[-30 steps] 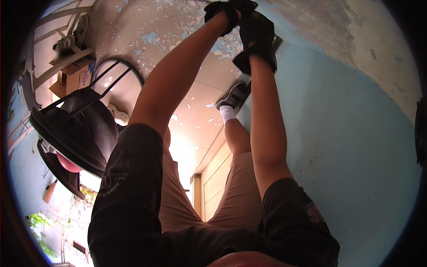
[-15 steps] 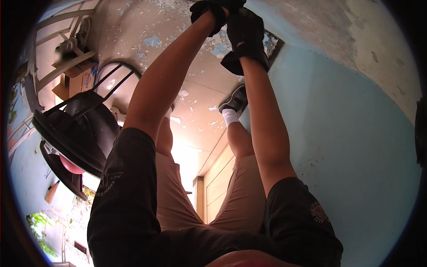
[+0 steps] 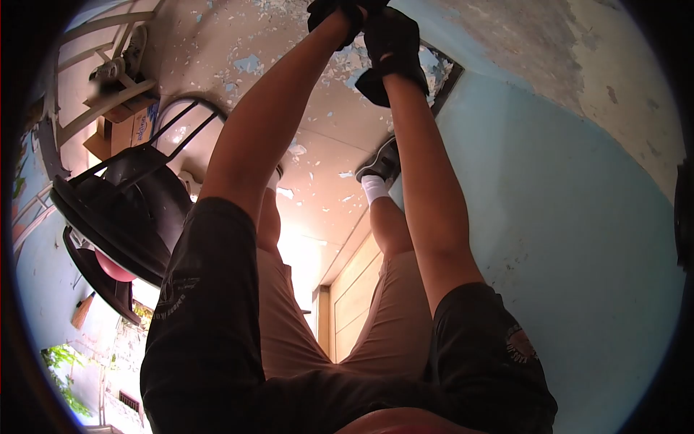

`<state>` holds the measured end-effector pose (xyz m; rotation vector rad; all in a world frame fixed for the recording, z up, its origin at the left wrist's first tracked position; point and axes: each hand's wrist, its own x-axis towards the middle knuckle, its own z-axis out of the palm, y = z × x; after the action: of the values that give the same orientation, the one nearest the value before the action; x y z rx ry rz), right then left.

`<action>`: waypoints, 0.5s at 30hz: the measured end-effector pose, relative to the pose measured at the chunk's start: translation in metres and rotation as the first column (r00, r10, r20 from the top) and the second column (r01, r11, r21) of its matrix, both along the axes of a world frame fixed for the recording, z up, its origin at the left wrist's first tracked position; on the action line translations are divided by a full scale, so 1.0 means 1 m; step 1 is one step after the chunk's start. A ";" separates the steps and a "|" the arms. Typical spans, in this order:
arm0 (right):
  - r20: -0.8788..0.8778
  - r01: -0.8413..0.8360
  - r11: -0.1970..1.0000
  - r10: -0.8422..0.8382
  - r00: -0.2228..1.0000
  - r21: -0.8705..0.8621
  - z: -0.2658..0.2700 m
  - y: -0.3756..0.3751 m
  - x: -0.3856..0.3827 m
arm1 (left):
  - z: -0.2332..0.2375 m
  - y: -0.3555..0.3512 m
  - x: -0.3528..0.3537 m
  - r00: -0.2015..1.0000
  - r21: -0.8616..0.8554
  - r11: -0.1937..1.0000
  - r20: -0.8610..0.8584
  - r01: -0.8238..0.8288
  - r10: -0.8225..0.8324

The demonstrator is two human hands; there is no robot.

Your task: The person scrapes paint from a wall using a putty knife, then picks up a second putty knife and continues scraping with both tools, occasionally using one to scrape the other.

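My left hand (image 3: 338,16), in a black glove, reaches to the top edge of the head view. Beside it, slightly lower and to the right, is my right hand (image 3: 392,42) in a matching black glove with a loose cuff. Both arms are stretched far forward from my dark sleeves. The fingers of both hands blend into dark cloth or are cut off by the frame, so whether they hold anything is hidden. The hands are near the pale blue wall (image 3: 549,188), whose paint has peeled to bare plaster (image 3: 614,94).
Paint flakes litter the floor (image 3: 325,145) around my shoe (image 3: 382,160). At left stand a black chair (image 3: 108,224), a cardboard box (image 3: 130,134) and a metal rack (image 3: 69,130) with sneakers (image 3: 108,71). A wooden panel (image 3: 350,304) shows between my legs.
Both hands have shifted slightly up and to the left in the view, the right one more clearly. The surroundings look the same.
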<state>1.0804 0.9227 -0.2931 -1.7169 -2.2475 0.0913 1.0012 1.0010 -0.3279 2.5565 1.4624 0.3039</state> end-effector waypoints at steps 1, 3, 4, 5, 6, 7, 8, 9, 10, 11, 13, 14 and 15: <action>-0.029 -0.024 0.998 0.025 0.999 0.055 0.017 -0.009 0.003 | 0.000 -0.001 -0.001 1.000 -0.003 1.000 -0.007 -0.002 0.002; -0.334 0.153 0.937 -0.260 0.906 -0.314 0.086 -0.023 0.007 | -0.008 -0.001 -0.004 0.998 -0.034 0.999 -0.057 -0.022 0.020; -0.561 0.105 0.870 -0.399 0.725 -0.482 0.105 -0.025 0.007 | 0.015 -0.004 -0.008 0.998 0.003 0.999 -0.051 0.036 -0.036; -0.561 0.105 0.869 -0.400 0.725 -0.483 0.084 -0.017 0.006 | 0.010 -0.005 -0.008 0.999 0.015 1.000 -0.029 0.028 -0.027; -0.321 0.054 0.960 -0.145 0.936 -0.275 0.051 -0.009 0.005 | 0.006 -0.005 -0.007 0.999 0.007 1.000 -0.029 0.017 -0.017; 0.015 -0.086 0.993 0.088 0.996 -0.078 0.050 -0.003 0.003 | 0.004 -0.002 -0.007 0.999 0.008 1.000 -0.034 0.009 -0.009; 0.019 -0.086 0.994 0.087 0.996 -0.061 0.051 0.002 0.006 | 0.003 0.002 -0.007 0.999 0.020 1.000 -0.039 0.011 -0.010; 0.035 -0.085 0.996 0.086 0.996 -0.034 0.050 0.004 0.009 | -0.001 0.000 -0.009 0.999 0.027 1.000 -0.037 0.003 -0.002; 0.048 -0.088 0.996 0.089 0.995 -0.020 0.061 -0.002 0.008 | 0.003 0.001 -0.010 0.999 0.024 1.000 -0.047 0.009 -0.007; 0.060 -0.089 0.996 0.090 0.994 -0.016 0.070 -0.012 0.007 | 0.003 -0.001 -0.010 0.998 0.029 0.999 -0.063 0.013 -0.011; 0.084 -0.049 0.999 0.048 0.995 0.011 0.079 -0.011 0.007 | -0.004 0.006 -0.016 0.996 0.037 0.999 -0.086 0.010 -0.007; 0.004 -0.100 0.995 0.100 0.995 0.011 0.069 -0.002 0.005 | -0.016 0.011 -0.021 0.998 0.124 0.992 -0.069 0.001 0.008; -0.071 -0.150 0.989 0.149 0.986 -0.002 0.060 0.000 0.006 | -0.030 0.007 -0.022 0.999 0.194 0.981 -0.042 -0.010 0.018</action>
<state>1.0861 0.9231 -0.2331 -1.5220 -2.3238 0.1910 0.9796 1.0082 -0.3578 2.7207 1.5365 0.4144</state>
